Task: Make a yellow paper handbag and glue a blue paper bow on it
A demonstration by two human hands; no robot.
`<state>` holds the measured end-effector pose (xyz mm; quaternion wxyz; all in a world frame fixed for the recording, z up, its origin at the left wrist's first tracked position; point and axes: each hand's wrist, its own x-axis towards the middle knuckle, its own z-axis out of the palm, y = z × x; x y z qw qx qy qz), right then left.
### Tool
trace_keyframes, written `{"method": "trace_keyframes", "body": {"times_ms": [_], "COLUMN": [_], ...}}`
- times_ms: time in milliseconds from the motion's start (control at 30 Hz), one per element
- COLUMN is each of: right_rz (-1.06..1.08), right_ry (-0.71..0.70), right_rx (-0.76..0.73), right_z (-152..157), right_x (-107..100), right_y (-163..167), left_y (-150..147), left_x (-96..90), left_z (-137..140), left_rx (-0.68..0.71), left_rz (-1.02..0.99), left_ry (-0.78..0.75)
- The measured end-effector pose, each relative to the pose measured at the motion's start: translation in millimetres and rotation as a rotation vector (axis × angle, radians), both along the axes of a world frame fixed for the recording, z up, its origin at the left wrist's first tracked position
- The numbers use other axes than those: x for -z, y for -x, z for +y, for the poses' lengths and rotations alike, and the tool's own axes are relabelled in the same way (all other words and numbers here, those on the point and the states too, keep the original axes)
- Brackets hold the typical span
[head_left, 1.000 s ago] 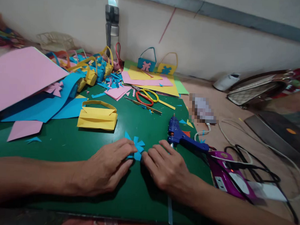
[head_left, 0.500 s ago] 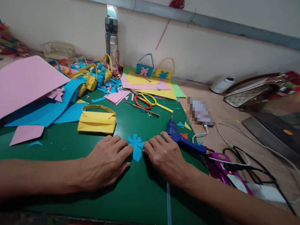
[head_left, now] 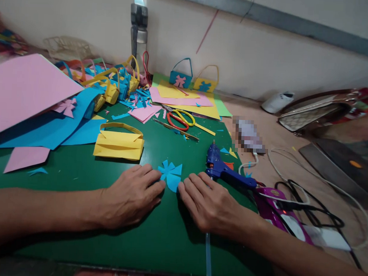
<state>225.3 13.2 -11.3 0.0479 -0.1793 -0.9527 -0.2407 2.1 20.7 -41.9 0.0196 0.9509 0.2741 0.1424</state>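
Observation:
A blue paper flower (head_left: 173, 180) with cut petals lies on the green board between my hands. My left hand (head_left: 133, 194), palm down with thumb and fingers together, pinches its left edge. At its lower right edge are the bent, closed fingertips of my right hand (head_left: 207, 199); their undersides are hidden. Beyond my left hand stands a small yellow paper handbag (head_left: 119, 146) with a curved handle. A blue glue gun (head_left: 215, 163) rests just past my right hand, its clear glue stick (head_left: 208, 255) reaching out below my wrist.
Scissors (head_left: 180, 118) and a thin craft knife (head_left: 175, 129) lie farther back. Pink sheets (head_left: 35, 88), blue paper (head_left: 54, 129) and a pile of small paper bags (head_left: 113, 87) fill the left. Cables (head_left: 308, 206) and a purple power strip (head_left: 272, 205) are on the right.
The blue flower has turned a little between my fingers, and its rounded lower part shows more. My right hand has shifted slightly right and down. The view has tilted down a little.

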Motion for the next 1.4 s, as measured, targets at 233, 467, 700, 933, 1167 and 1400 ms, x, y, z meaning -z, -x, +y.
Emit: {"method": "trace_keyframes", "body": {"times_ms": [233,467,700,933,1167,1400], "right_rz": [-0.061,0.031,-0.049,-0.132,-0.114,-0.201], "right_ry": [0.024,0.047,0.037,-0.073,-0.03,-0.083], "right_rx": [0.029,0.052,0.022,0.058,0.07,0.052], "right_z": [5,6,8,9,11,16], "right_x": [2,-1,-5,6,-1,4], "right_y": [5,7,8,14,9,14], "left_y": [-3,-9,-15,-14,-15,-14], "left_x": [3.5,-4.6,-1.6,6.4,2.8,1.0], "left_z": [3,11,14,15,18,19], "left_rx": [-0.005,0.049,0.021,0.032,0.051,0.063], "left_rz": [-0.011,0.003,0.028,-0.015,-0.047,-0.053], "left_ry": [-0.074,-0.288,-0.261,-0.29,-0.301,-0.323]}}
